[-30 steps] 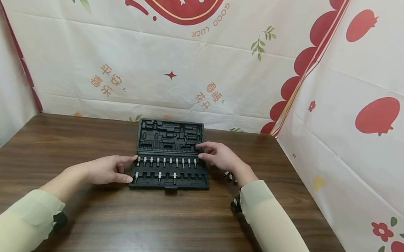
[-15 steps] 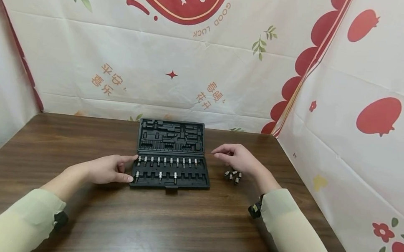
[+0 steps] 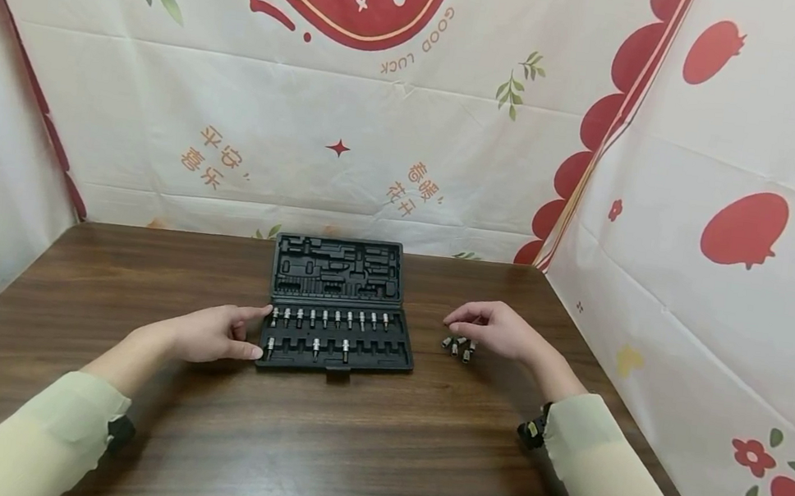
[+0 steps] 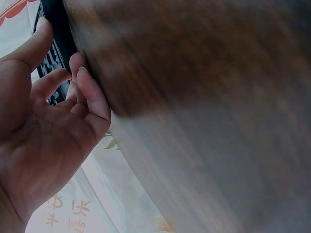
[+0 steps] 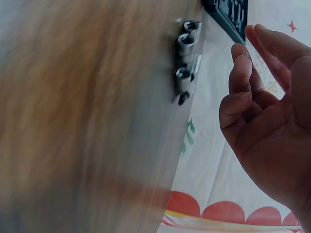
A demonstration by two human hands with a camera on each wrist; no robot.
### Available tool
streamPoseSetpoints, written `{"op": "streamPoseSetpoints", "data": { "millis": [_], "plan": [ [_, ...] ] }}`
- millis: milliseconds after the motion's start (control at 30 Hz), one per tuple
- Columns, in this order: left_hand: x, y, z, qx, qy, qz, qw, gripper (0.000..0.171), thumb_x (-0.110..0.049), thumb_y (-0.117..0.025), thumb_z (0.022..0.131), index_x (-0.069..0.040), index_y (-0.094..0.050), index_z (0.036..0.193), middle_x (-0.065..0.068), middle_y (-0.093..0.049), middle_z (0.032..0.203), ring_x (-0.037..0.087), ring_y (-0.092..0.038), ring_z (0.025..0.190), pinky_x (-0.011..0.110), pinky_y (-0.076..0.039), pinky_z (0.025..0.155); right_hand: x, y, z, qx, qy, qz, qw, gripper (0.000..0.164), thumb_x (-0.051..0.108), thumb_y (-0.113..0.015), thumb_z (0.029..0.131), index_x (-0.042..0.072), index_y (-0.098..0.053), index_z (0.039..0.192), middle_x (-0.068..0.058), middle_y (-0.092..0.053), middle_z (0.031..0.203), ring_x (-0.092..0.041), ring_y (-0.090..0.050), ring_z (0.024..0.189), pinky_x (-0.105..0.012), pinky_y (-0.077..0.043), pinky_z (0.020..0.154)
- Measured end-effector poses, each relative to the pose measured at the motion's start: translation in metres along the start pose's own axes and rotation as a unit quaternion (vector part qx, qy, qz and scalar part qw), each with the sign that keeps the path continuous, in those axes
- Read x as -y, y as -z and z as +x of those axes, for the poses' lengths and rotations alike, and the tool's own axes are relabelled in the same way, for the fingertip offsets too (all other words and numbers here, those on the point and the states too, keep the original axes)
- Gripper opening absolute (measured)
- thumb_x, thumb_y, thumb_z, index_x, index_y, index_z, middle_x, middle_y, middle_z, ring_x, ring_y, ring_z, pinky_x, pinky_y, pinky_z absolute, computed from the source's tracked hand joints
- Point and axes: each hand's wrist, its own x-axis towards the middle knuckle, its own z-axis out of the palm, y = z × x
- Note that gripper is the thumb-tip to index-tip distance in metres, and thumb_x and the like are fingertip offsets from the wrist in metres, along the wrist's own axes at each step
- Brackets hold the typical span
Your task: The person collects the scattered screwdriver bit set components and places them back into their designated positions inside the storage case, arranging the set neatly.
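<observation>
A black tool case (image 3: 323,365) lies open on the table, with a row of silver-topped bit sockets (image 3: 337,320) along its upper slots and 3 more in the lower row. At its left edge rests my left hand (image 3: 212,333), thumb and index finger extended against the case, the other fingers bent. My right hand (image 3: 495,329) hovers over a small cluster of loose bit sockets (image 3: 455,348) to the right of the case. In the right wrist view its fingers are relaxed and hold nothing; the loose sockets (image 5: 183,77) are apart from them.
The brown wooden table (image 3: 313,453) runs back to a white printed cloth (image 3: 346,184). Another cloth wall (image 3: 680,192) borders the right side. The case's lid (image 3: 337,268) leans up at the back, with its moulded slots showing.
My right hand has moved from the case's right edge to the right, ending above the loose bit sockets. The left hand and the case stay in place.
</observation>
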Motion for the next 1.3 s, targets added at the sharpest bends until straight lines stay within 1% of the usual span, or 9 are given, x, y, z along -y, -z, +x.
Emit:
{"op": "streamPoseSetpoints", "data": {
  "millis": [200,267,400,533,733,833,1033,1200,1300],
  "plan": [
    [0.000,0.001,0.000,0.001,0.003,0.000,1.0000,0.086,-0.031,-0.079,0.103,0.002,-0.036,0.169,0.002,-0.057,0.083,0.016,-0.050,0.074,0.033,-0.042,0.075,-0.013,0.003,-0.013,0.015,-0.015,0.006,1.000,0.020,0.025,-0.075,0.105,0.014,-0.083,0.120,-0.007,-0.076,0.108,-0.021,-0.061,0.086,-0.033,-0.052,0.075],
    [-0.001,0.001,0.000,0.001,0.004,-0.002,1.0000,0.086,-0.031,-0.079,0.103,0.002,-0.036,0.169,0.002,-0.057,0.084,0.016,-0.050,0.074,0.033,-0.042,0.075,-0.016,0.004,-0.016,0.020,-0.017,0.008,1.000,0.017,0.024,-0.077,0.104,0.016,-0.084,0.117,-0.006,-0.076,0.109,-0.020,-0.060,0.087,-0.034,-0.051,0.076],
    [0.000,0.001,0.000,0.001,0.004,-0.005,1.0000,0.086,-0.031,-0.079,0.103,0.002,-0.036,0.169,0.002,-0.058,0.084,0.016,-0.049,0.073,0.033,-0.042,0.074,-0.022,0.006,-0.021,0.034,-0.008,-0.014,0.999,0.013,0.022,-0.079,0.102,0.019,-0.085,0.114,-0.002,-0.078,0.115,-0.019,-0.061,0.092,-0.033,-0.051,0.081],
    [0.002,0.000,0.000,0.001,0.004,-0.004,1.0000,0.086,-0.032,-0.079,0.103,0.001,-0.036,0.169,0.002,-0.058,0.084,0.015,-0.049,0.072,0.033,-0.042,0.074,-0.027,0.007,-0.024,0.046,0.000,-0.040,0.998,0.014,0.017,-0.082,0.100,0.022,-0.086,0.112,0.000,-0.080,0.116,-0.017,-0.063,0.098,-0.031,-0.052,0.086],
    [0.004,-0.001,0.001,0.000,0.013,-0.001,0.9999,0.085,-0.033,-0.079,0.103,0.000,-0.037,0.170,0.002,-0.057,0.084,0.015,-0.050,0.074,0.033,-0.042,0.075,-0.035,0.007,-0.021,0.050,0.017,-0.052,0.997,0.016,0.012,-0.082,0.098,0.020,-0.087,0.111,0.000,-0.080,0.107,-0.016,-0.062,0.094,-0.028,-0.052,0.082],
    [0.005,-0.002,0.000,0.000,0.008,-0.001,1.0000,0.085,-0.033,-0.079,0.103,0.001,-0.037,0.169,0.002,-0.057,0.084,0.016,-0.050,0.074,0.033,-0.042,0.075,-0.038,0.006,-0.019,0.051,0.021,-0.059,0.997,0.016,0.010,-0.082,0.097,0.020,-0.087,0.110,0.001,-0.079,0.104,-0.015,-0.061,0.093,-0.028,-0.051,0.082],
    [0.004,-0.001,0.000,0.001,0.008,-0.002,1.0000,0.085,-0.033,-0.078,0.104,0.000,-0.037,0.170,0.002,-0.058,0.083,0.014,-0.049,0.072,0.032,-0.042,0.074,-0.036,0.004,-0.020,0.051,0.013,-0.064,0.997,0.015,0.010,-0.083,0.096,0.020,-0.088,0.105,0.003,-0.078,0.101,-0.013,-0.062,0.091,-0.029,-0.051,0.082],
    [0.002,0.000,-0.001,0.000,0.010,0.002,1.0000,0.085,-0.034,-0.079,0.103,0.000,-0.037,0.169,0.002,-0.060,0.085,0.014,-0.051,0.073,0.032,-0.043,0.075,-0.033,0.001,-0.021,0.064,0.015,-0.060,0.996,0.013,0.010,-0.084,0.095,0.019,-0.087,0.104,0.004,-0.075,0.093,-0.011,-0.061,0.085,-0.026,-0.050,0.077],
    [0.002,0.000,0.000,0.000,0.004,0.004,1.0000,0.085,-0.034,-0.079,0.103,0.001,-0.037,0.169,0.002,-0.060,0.085,0.014,-0.051,0.073,0.032,-0.043,0.075,-0.033,0.000,-0.021,0.072,0.022,-0.059,0.995,0.012,0.011,-0.086,0.094,0.017,-0.087,0.104,0.004,-0.073,0.088,-0.010,-0.059,0.081,-0.026,-0.048,0.073]
  ]
}}
